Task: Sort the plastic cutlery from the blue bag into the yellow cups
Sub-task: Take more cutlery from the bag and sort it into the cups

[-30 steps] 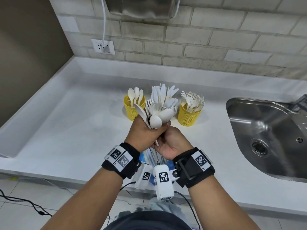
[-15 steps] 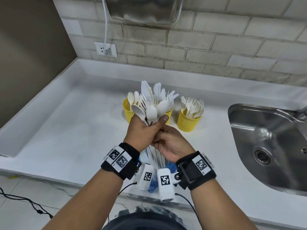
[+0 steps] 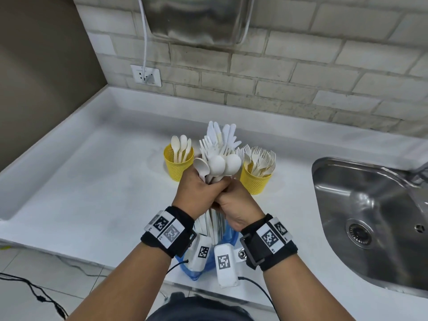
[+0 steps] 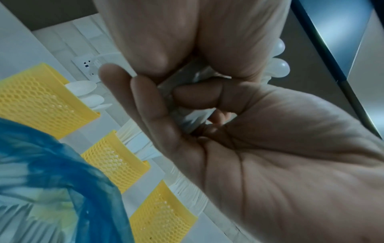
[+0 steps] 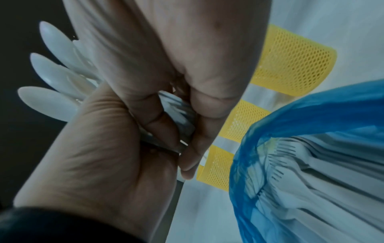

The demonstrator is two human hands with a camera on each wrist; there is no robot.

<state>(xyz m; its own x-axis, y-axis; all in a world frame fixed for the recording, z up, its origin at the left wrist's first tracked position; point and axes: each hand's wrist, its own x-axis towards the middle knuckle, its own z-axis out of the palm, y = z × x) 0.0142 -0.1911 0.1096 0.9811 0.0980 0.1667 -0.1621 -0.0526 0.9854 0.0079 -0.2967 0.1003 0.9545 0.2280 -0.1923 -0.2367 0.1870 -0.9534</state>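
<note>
Both hands grip one bundle of white plastic cutlery (image 3: 217,158), spoons, forks and knives mixed, held upright above the counter. My left hand (image 3: 200,188) wraps the handles higher up, and my right hand (image 3: 235,205) holds them just below it. Under the hands stands the blue bag (image 3: 229,237), with more cutlery (image 5: 311,189) inside. Behind the bundle are the yellow cups: the left cup (image 3: 178,165) has spoons, the right cup (image 3: 256,179) has forks. The head view hides the middle cup (image 4: 114,161) behind the bundle. In the left wrist view my fingers (image 4: 145,106) curl round the handles.
A steel sink (image 3: 370,216) lies at the right of the white counter (image 3: 81,181). A wall socket (image 3: 146,75) with a cable and a metal dispenser (image 3: 196,17) are on the brick wall. The counter's front edge is right below the bag.
The spread cutlery has been drawn into a tighter, more upright bundle. Both hands stay clasped on it, now a little closer to the cups.
</note>
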